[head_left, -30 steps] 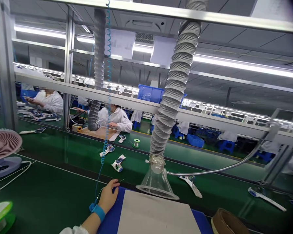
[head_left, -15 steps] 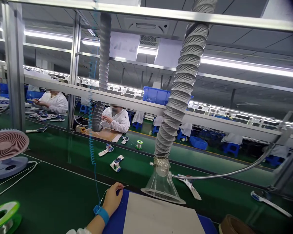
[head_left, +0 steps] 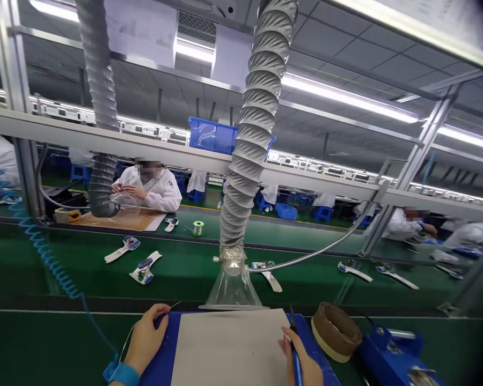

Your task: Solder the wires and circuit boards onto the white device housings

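Note:
My left hand [head_left: 147,335], with a blue strap [head_left: 124,373] and coiled cord at the wrist, is closed in a pinch over the left edge of the blue mat. Thin solder wire [head_left: 174,305] sticks out past its fingertips and trails back along the wrist. On the right side of the mat, my right hand [head_left: 301,359] is closed round the blue handle of a soldering iron [head_left: 295,360], its dark tip pointing up and away. Between the hands lies a pale sheet [head_left: 229,348] on the blue mat [head_left: 161,362].
A clear fume hood [head_left: 233,289] on a grey duct hangs over the sheet's far edge. To the right are a brown tape roll [head_left: 336,329] and a blue iron stand [head_left: 390,351]. White handheld parts [head_left: 145,268] lie on the green belt. A co-worker [head_left: 148,187] sits across.
The view has swung right, so the fan and near solder spool have left the picture. My right hand with the soldering iron, and the iron stand, have come into view. My left hand keeps its pinch.

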Demonstrator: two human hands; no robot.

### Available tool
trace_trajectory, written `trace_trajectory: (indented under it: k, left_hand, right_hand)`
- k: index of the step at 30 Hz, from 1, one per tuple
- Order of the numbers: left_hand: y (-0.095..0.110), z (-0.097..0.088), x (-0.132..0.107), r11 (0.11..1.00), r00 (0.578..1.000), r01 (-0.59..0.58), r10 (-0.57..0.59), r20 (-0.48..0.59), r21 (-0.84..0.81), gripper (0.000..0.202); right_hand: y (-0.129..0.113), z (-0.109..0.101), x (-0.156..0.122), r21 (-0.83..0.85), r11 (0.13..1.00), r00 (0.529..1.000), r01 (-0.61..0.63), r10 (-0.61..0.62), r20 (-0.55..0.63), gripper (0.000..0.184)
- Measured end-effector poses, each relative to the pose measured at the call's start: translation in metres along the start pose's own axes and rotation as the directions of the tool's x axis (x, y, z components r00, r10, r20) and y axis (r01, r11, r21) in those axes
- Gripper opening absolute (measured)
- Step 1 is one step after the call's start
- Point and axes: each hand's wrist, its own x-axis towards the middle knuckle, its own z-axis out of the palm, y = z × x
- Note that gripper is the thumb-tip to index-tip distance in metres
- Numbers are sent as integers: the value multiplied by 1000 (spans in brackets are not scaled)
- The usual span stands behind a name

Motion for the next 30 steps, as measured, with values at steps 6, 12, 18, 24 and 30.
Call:
trace_trajectory:
  k: [6, 12, 18, 24, 30]
  left_hand:
    - [4, -2, -1, 997, 997, 61, -62, 37, 39, 45]
    - [0, -1, 2, 994, 993, 95, -99, 69, 52, 51]
    - [-7, 3, 3, 999, 1000, 30, -31, 6, 42, 46]
    - [-11, 4, 5, 999, 999, -32, 33, -36, 8, 41]
    - [-4, 2, 5, 998, 994, -22, 16, -111, -52, 37]
  right_hand:
    - [8, 36, 95, -321, 938, 990, 130, -103, 100, 43]
    - [22, 89, 163, -539, 832, 991, 134, -113, 72, 29]
    - [33, 90, 180, -590, 783, 980, 197, -179, 89, 28]
    - [25, 35, 140, -553, 777, 949, 301, -299, 96, 16]
    - [23, -41, 51, -490, 799, 935, 348, -333, 120, 20]
